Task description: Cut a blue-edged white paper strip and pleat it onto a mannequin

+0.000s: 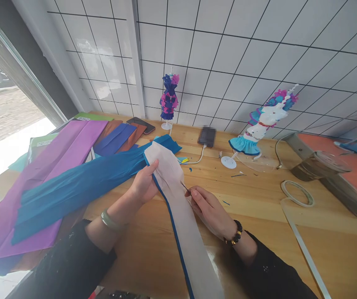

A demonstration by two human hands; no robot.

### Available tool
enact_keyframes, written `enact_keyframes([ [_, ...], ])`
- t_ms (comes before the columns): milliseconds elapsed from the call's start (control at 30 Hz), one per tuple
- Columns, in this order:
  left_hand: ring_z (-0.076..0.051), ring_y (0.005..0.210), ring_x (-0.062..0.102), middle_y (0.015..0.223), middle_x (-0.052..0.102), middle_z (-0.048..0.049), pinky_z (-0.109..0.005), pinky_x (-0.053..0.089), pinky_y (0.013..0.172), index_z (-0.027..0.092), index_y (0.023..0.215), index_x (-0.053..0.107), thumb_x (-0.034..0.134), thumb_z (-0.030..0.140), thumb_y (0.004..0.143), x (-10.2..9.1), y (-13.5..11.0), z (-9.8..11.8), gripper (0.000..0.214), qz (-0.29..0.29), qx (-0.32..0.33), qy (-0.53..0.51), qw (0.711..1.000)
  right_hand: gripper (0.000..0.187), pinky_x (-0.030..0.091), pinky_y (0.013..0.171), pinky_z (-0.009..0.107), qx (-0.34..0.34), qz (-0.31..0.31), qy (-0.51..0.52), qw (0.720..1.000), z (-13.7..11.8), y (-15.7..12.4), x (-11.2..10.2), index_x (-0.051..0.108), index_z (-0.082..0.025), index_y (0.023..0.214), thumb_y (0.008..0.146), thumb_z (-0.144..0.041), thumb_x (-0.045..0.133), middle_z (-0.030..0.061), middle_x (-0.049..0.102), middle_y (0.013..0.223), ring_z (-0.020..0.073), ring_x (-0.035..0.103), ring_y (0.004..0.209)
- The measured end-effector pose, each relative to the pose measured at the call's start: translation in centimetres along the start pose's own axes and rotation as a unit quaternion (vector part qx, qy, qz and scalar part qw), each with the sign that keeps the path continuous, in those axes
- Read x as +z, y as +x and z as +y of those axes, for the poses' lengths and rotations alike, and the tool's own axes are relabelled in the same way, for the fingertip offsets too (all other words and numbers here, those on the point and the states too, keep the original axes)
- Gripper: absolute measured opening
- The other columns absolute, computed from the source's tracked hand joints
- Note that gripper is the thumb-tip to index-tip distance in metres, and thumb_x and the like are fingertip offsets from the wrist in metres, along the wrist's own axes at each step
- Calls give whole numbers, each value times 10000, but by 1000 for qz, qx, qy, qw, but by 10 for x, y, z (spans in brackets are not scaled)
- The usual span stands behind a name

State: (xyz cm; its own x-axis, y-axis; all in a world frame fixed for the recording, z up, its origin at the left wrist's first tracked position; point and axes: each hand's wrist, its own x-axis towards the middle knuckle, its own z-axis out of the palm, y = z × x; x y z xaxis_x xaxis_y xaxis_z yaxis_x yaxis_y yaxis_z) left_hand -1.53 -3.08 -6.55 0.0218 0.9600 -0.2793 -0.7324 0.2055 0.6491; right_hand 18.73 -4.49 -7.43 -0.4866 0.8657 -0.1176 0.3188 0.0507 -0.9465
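Note:
My left hand (144, 182) is closed on a long strip of white translucent paper (181, 220) with a blue paper edge, holding it near its upper end. My right hand (208, 207) pinches a thin dark pointed tool (184, 187), its tip touching the white strip. The strip runs from the blue tissue paper (79, 187) down toward me across the wooden table (259, 216). Both wrists wear bracelets.
Purple, dark blue and brown paper sheets (57, 158) lie at the left. Two small mannequins in paper dresses (168, 99) (259, 124) stand at the back, with a phone (141, 123), a charging device (207, 136), a tape roll (297, 193) and a plastic cup (318, 166).

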Motion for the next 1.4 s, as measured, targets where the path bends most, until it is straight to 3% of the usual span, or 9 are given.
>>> enact_keyframes([
  [167,-293,1139,560,1167,652,-126,-418,461,963,113,1120,625,520,342,865,2,-2,1,359,5,-16,1,1000,456,245,461,224,9,2,8,1000,0,0,-1,573,-177,884,909,-564,333,-69,313,516,97,292,483],
  [400,-292,1058,608,1110,676,-124,-428,462,952,123,1127,618,626,181,774,1,-4,2,358,-38,10,50,998,492,248,452,227,14,13,-24,1000,-2,0,0,590,-168,843,909,-573,318,-64,329,494,95,304,452],
  [600,-315,1069,600,1126,662,-156,-454,445,967,93,1119,619,632,150,745,0,-4,2,378,-40,17,53,998,479,252,445,227,9,25,-41,999,-1,0,-1,585,-172,837,916,-557,313,-64,334,478,99,318,444],
  [733,-317,1031,615,1103,666,-167,-459,458,943,80,1096,628,639,155,740,-1,-3,1,363,-32,17,55,998,498,277,457,232,6,16,-56,998,-2,0,-1,601,-167,841,917,-560,304,-59,356,474,105,347,443],
  [1000,-315,1035,609,1132,652,-160,-451,469,914,96,1088,631,676,161,738,-2,-6,-3,359,-79,11,85,993,494,268,449,230,0,12,-48,999,-3,0,0,605,-169,878,920,-556,301,-61,360,475,100,339,431],
  [1200,-273,966,640,1054,692,-135,-377,506,851,112,1016,674,687,233,746,-3,-4,-5,296,-47,19,104,993,485,260,426,231,-8,39,-32,999,-3,-1,0,601,-169,865,916,-556,313,-55,369,495,90,318,416],
  [1400,-275,965,646,1058,692,-134,-397,506,857,119,1036,663,650,270,784,-5,-1,-7,294,-47,-4,96,994,475,262,424,223,-5,30,-34,999,-3,-2,-1,603,-169,870,919,-544,317,-53,359,510,90,326,432],
])
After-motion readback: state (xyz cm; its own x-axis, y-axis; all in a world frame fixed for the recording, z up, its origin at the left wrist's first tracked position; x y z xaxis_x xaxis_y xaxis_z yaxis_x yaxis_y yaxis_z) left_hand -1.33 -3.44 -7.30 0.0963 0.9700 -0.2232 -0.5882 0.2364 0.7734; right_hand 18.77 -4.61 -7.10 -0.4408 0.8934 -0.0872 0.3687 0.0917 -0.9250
